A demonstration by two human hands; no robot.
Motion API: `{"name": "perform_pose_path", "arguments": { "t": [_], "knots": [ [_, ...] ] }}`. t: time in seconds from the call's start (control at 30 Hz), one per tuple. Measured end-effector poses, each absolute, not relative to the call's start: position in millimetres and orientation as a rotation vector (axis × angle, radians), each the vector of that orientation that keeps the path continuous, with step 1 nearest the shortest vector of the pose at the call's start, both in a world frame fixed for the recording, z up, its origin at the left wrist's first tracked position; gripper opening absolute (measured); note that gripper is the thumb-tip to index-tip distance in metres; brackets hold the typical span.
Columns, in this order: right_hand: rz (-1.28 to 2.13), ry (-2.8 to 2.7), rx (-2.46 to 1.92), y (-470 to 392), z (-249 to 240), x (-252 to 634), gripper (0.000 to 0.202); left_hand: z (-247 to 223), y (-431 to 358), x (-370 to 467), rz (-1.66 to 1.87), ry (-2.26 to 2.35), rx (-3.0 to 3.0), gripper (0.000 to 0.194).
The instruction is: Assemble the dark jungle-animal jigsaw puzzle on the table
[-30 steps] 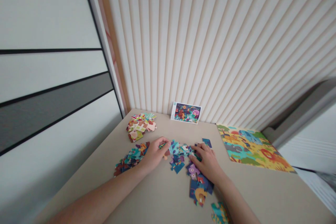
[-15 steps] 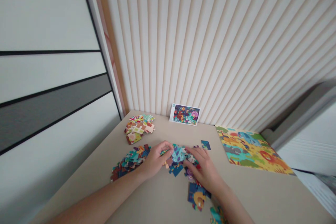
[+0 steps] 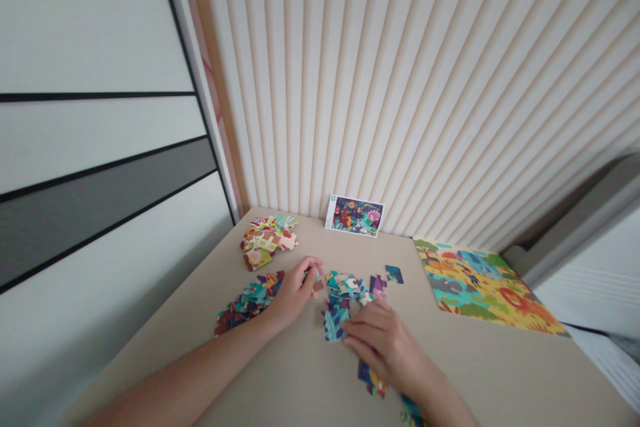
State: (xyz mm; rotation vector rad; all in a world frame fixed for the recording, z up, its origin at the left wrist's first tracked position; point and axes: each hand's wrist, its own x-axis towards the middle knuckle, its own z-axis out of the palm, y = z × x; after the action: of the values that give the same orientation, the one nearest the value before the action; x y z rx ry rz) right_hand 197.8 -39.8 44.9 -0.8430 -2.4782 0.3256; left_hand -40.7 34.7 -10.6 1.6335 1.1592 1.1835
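Left hand (image 3: 293, 292), lower centre of frame: fingers pinched on brown piece (image 3: 317, 287), right of dark pile (image 3: 250, 300). Right hand (image 3: 387, 340), lower centre: thumb and fingers narrowed at edge of teal piece (image 3: 334, 325), below cluster (image 3: 346, 283). Best: grip edges, leave print visible, check against card (image 3: 356, 216) near frame centre.

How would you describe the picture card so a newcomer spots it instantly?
Follow the pleated wall down to the beige table. The picture card stands there, beyond the left hand and right hand. Unlike the animal picture lying flat to its right, it is propped up, with a white border around a dark scene.
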Motion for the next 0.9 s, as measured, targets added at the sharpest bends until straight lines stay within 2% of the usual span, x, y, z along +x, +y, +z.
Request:
{"name": "perform_pose_path", "arguments": {
  "t": [0.2, 0.4, 0.9],
  "knots": [
    [0.379, -2.644, -0.677, -57.9, 36.3, 171.5, 0.021, -13.3, 36.8, -37.9, 1.234, 1.247, 1.732, 0.021],
    [0.466, -2.745, -0.736, -54.4, 18.2, 171.4, 0.021, -5.7, 32.0, -36.4, 1.174, 1.204, 1.819, 0.021],
    [0.558, -2.729, -0.756, -67.3, 31.5, 157.4, 0.022, -14.7, 35.0, -36.8, 1.159, 1.165, 1.859, 0.023]
  ]
}}
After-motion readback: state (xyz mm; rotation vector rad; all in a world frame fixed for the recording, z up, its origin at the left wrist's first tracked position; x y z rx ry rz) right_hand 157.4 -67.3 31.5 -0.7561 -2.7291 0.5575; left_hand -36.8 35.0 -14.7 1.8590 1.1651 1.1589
